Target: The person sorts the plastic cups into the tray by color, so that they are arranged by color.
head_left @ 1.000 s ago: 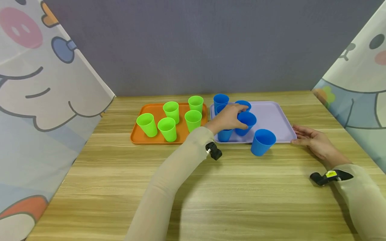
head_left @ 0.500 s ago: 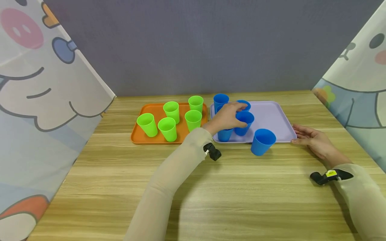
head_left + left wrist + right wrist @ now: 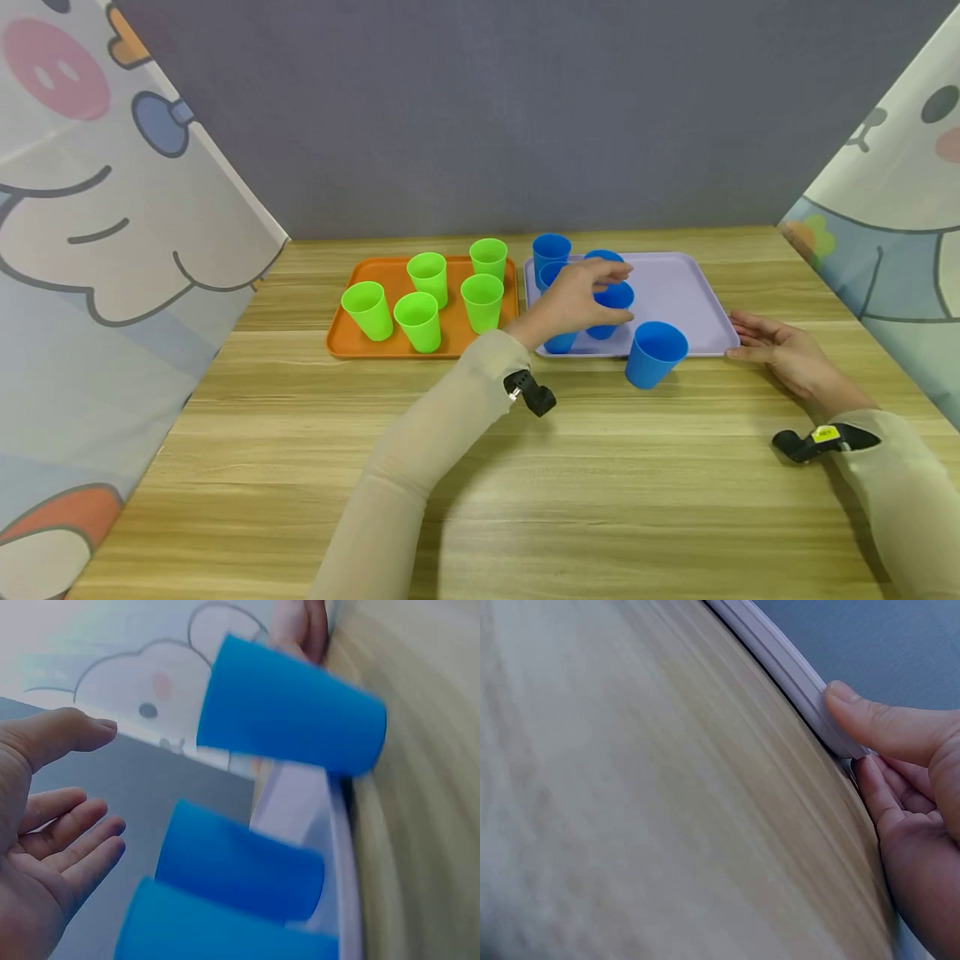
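My left hand point(image 3: 573, 302) hovers over the blue cups, thumb and fingers spread. Just below it a blue cup point(image 3: 617, 297) stands upright on the lavender tray point(image 3: 667, 287). In the left wrist view that hand point(image 3: 52, 832) is apart from the cups, with nothing in its grasp. Several more blue cups are on the tray's left part, partly hidden by the hand. Another blue cup point(image 3: 652, 358) stands on the table at the tray's front edge. My right hand point(image 3: 783, 354) holds the tray's front right corner; the right wrist view shows the thumb against the rim point(image 3: 795, 675).
Left of the lavender tray lies an orange tray point(image 3: 341, 340) with several green cups point(image 3: 423, 325) standing on it. The wooden table point(image 3: 600, 500) extends in front. A grey panel point(image 3: 480, 117) rises behind, and printed cloths flank both sides.
The left hand had its fingers around the blue cup and shifted it slightly left; now it has let go and risen a little to the right. The right hand stays at the tray corner.
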Available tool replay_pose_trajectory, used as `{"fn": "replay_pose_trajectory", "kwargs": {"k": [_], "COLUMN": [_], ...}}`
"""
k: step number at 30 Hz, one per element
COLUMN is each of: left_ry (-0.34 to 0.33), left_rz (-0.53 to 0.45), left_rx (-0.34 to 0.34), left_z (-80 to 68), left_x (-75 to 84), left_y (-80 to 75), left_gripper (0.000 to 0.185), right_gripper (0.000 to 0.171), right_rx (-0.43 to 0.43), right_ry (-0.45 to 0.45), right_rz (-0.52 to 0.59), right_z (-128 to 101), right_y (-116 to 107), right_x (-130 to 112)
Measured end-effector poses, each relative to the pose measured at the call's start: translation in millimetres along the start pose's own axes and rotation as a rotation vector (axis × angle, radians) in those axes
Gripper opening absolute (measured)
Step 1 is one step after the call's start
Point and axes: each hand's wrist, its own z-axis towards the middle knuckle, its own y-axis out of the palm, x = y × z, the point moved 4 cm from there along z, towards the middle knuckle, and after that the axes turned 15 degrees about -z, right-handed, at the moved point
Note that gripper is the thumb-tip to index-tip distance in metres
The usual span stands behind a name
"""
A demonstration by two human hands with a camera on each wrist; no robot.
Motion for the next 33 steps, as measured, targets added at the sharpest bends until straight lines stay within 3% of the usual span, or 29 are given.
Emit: {"fn": "replay_pose_trajectory", "kwargs": {"k": [5,10,14,23,33], "left_ry": [0.009,0.031,0.036,-0.024,-0.001], "left_rz": [-0.083,-0.103,-0.092,-0.076,0.001], "left_rx": [0.006,0.019,0.027,0.006,0.01], "left_z": [-6.6,-12.9,-17.4,-25.1,-25.7], "left_x": [5.2,8.0,4.3,-10.4,-23.0], "left_y": [9.9,18.0,23.7,42.0,61.8], "left_gripper": [0.065,0.062,0.06,0.07,0.082], "right_gripper": [0.059,0.06,0.06,0.06,0.06], "right_rx": [0.004,-0.002,-0.009,-0.006,-0.001], "right_ry": [0.004,-0.008,-0.018,-0.004,0.0], "right_rz": [0.031,0.042,0.049,0.032,0.038], "right_z": [-0.5,0.3,0.6,0.0,0.1], "right_y": [0.0,-0.7,-0.6,-0.1,-0.3], "right_x": [0.4,-0.2,-0.6,0.3,1.0]}}
